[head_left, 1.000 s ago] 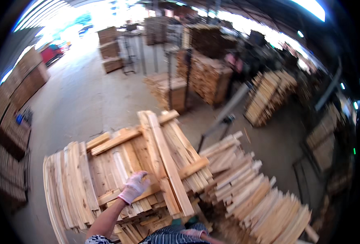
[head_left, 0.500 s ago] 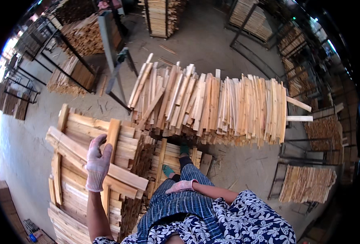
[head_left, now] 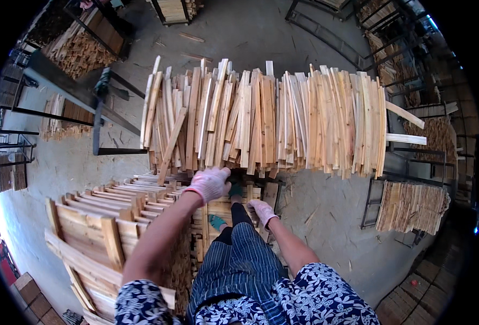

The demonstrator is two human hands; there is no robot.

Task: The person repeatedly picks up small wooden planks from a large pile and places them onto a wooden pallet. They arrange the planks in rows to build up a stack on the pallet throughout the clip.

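Wearing a pale knit glove, my left hand (head_left: 211, 183) is at the near lower edge of a wide heap of wooden strips (head_left: 256, 124). Its fingers seem loosely bent and apart, and I see nothing held; whether they touch a strip is unclear. Also gloved, my right hand (head_left: 263, 211) hangs low beside my knee, its fingers loose and holding nothing. To the left stands a tall stack of boards (head_left: 82, 222), with a loose board (head_left: 82, 254) lying across its top. Part of that stack is hidden by my left forearm.
A metal frame (head_left: 96, 130) rises at the heap's left end. Two strips (head_left: 406, 138) stick out on the right. My feet, in green footwear (head_left: 217, 222), stand on slatted wood between stack and heap. A smaller rack of strips (head_left: 410, 206) is at the right.
My left hand has left the board stack and moved right to the heap's near edge. My right hand has come away from my lap and reaches forward. The view has shifted.
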